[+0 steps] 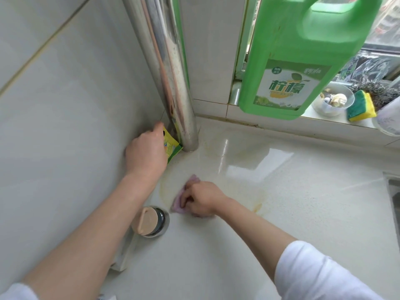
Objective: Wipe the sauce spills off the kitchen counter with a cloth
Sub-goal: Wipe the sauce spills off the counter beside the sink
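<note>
My right hand [202,199] presses a pink-purple cloth [190,182] flat on the pale kitchen counter [216,252], fingers curled over it. Yellowish sauce smears [257,205] arc across the counter around and to the right of the cloth, with a fainter stain [210,148] near the pipe. My left hand [145,154] holds a yellow-green packet [171,146] upright against the tiled wall, right beside the base of the steel pipe [186,118].
A jar with a tan lid [149,220] stands just left of the cloth. On the windowsill stand a big green detergent jug [303,61], a clear bowl of scraps [333,99], a yellow-green sponge [361,106] and steel wool [381,92]. A sink edge [392,191] shows at far right.
</note>
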Motion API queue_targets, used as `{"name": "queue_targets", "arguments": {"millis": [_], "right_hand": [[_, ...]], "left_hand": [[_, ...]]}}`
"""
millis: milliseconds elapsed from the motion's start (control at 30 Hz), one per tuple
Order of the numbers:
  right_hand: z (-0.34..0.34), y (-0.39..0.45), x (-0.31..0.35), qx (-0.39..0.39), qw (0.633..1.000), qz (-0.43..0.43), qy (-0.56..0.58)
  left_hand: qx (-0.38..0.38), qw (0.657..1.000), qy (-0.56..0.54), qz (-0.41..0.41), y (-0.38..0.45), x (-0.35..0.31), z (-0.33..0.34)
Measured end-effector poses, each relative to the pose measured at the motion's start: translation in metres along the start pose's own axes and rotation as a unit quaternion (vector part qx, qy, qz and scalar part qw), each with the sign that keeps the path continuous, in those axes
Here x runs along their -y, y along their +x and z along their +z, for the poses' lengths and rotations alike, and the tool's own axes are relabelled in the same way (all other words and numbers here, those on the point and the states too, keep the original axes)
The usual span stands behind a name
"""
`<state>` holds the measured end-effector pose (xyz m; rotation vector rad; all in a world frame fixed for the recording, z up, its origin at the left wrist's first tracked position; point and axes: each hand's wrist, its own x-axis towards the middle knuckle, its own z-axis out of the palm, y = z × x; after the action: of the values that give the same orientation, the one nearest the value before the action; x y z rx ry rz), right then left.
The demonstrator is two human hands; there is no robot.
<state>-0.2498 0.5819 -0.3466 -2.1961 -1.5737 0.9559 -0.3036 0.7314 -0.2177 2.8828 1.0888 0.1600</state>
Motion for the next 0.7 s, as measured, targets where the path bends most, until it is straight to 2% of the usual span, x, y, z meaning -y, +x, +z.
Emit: {"name": "queue_targets", "arguments": {"millis": [67,133,200,267,333,400,467,567,633,700], "right_hand": [[-0.018,-0.009,-0.028,-0.055,0.995,0.078,0.026],[-0.032,-0.010,-0.052,-0.162,0.970,0.167,0.064],[-0.030,-0.004,-0.054,-0.213,0.951,0.213,0.067],[-0.016,-0.004,-0.041,-0.188,0.967,0.162,0.048],[-0.001,-0.019,-0.027,-0.093,0.993,0.059,0.032],[-0.003,-0.038,-0.030,-0.019,0.999,0.031,0.030],[-0.021,-0.043,-0.048,-0.060,0.993,0.088,0.043],[-0.048,-0.023,-0.088,-0.202,0.961,0.184,0.047],[-0.057,0.004,-0.100,-0.228,0.946,0.222,0.057],[-0.054,0.022,-0.094,-0.223,0.951,0.206,0.060]], "left_hand": [[0.026,1.000,-0.015,-0.005,-0.001,0.001,0.003],[0.053,0.998,-0.029,-0.016,-0.002,0.002,0.006],[0.082,0.996,-0.038,-0.027,-0.002,0.002,0.010],[0.100,0.993,-0.048,-0.035,-0.002,0.001,0.016],[0.105,0.993,-0.048,-0.037,-0.001,0.001,0.020],[0.105,0.993,-0.034,-0.034,0.001,0.002,0.024],[0.094,0.995,-0.019,-0.021,0.002,0.002,0.027],[0.038,0.998,0.053,0.027,-0.004,0.001,0.031],[-0.013,0.993,0.095,0.073,-0.008,-0.004,0.030],[-0.038,0.988,0.089,0.122,-0.012,-0.010,0.031]]}}
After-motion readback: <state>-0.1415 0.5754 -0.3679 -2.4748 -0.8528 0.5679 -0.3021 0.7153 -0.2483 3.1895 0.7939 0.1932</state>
